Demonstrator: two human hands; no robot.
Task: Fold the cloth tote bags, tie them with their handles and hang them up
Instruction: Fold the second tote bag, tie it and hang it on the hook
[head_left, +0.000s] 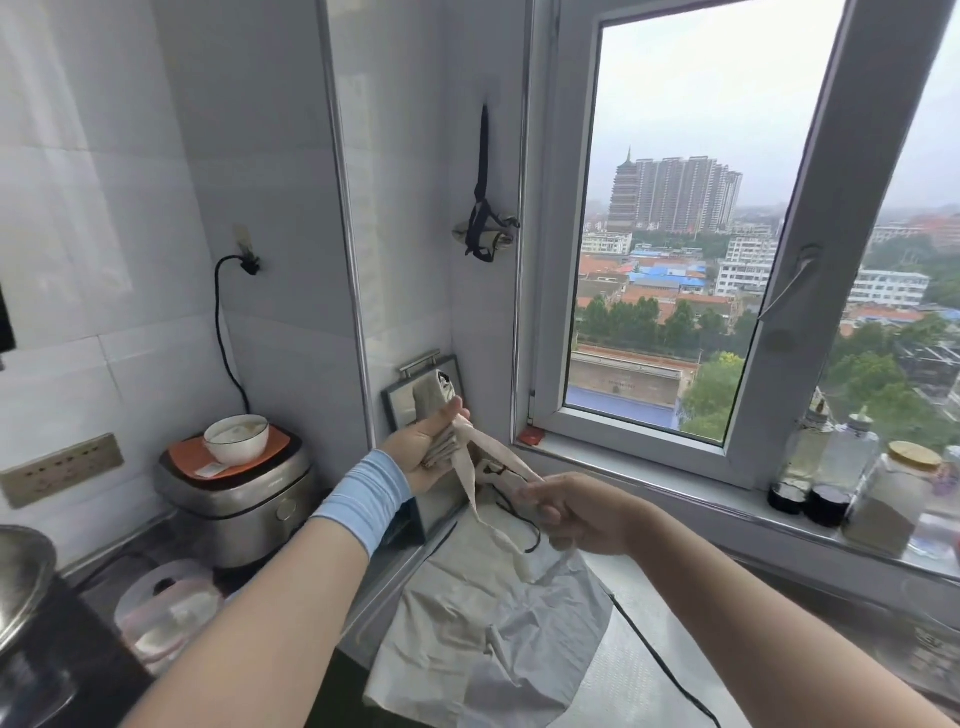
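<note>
The tying step is in hand. The left hand (423, 457), with a pale blue sleeve at the wrist, is closed around a folded, rolled-up beige cloth tote bag (435, 402) and holds it upright in the air, in front of a small dark-framed mirror with a metal handle (415, 384) that leans in the far corner. The right hand (576, 512) pinches one of the bag's beige fabric handles (498, 457) between thumb and fingers and draws it taut to the right, away from the bundle. A loose handle end dangles below the two hands.

One bag looks done: a folded beige tote bound with dark straps (485, 231) hangs on the far tiled wall just left of the window. More pale cloth bags (483, 634) lie crumpled and flat on the near steel counter (644, 670), still to be folded.

The next move probably calls for winding the taut handle round the roll and knotting it, while the left hand's grip stays firm so the folds do not spring open. After that, the bundle needs a free loop to catch a wall hook.
</note>
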